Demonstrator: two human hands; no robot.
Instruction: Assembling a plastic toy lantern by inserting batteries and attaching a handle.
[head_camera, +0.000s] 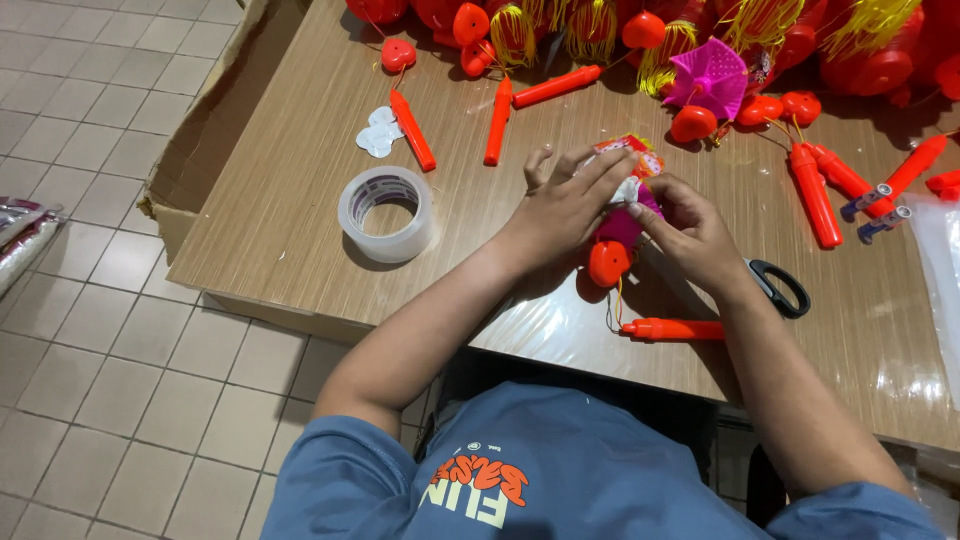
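Note:
My left hand (566, 205) and my right hand (692, 232) meet over a small toy lantern (622, 222) with a pink body and a red and orange top. Both hands pinch it, fingertips touching at a white piece near its top. A red heart-shaped part (608, 262) hangs below the lantern, joined by a thin wire to a red handle stick (672, 329) lying on the wooden table (280, 220). Black scissors (779, 287) lie just right of my right wrist.
A roll of clear tape (388, 213) stands left of my hands. Several red sticks (412, 130), white stickers (378, 132), batteries (866, 201) and a pile of red lanterns with yellow tassels (700, 40) fill the far side. A cardboard box (205, 130) adjoins the table's left edge.

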